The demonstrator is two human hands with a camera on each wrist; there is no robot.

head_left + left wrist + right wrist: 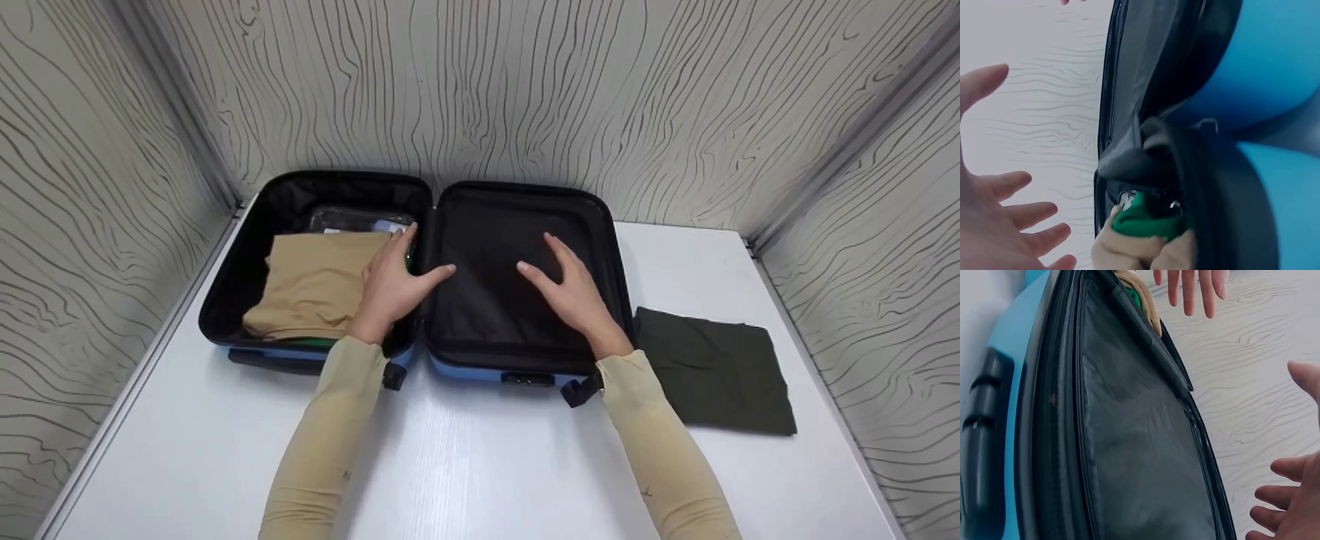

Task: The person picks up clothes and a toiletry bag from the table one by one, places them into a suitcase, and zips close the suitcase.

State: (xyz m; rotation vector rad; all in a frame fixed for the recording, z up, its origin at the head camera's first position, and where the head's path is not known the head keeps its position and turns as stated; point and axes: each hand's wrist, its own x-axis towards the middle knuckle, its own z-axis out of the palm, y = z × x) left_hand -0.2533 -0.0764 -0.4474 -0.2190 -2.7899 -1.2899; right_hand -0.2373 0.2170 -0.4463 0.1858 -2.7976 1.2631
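An opened suitcase (525, 360) with blue shell and black lining lies with both halves spread. Folded tan cloth (315, 277) fills much of its left half, with green cloth (1148, 222) showing beside it in the left wrist view. My left hand (394, 285) is over the right edge of the tan cloth, fingers spread, gripping nothing. Above the right half, whose black surface (1134, 422) looks flat, my right hand (574, 296) hovers with fingers apart and holds nothing. Both palms face inward.
Folded dark green cloth (720, 375) lies on the white table (465, 465) right of the suitcase. A clear packet (352, 220) sits behind the tan cloth. Wood-patterned walls (495, 90) rise behind and at both sides.
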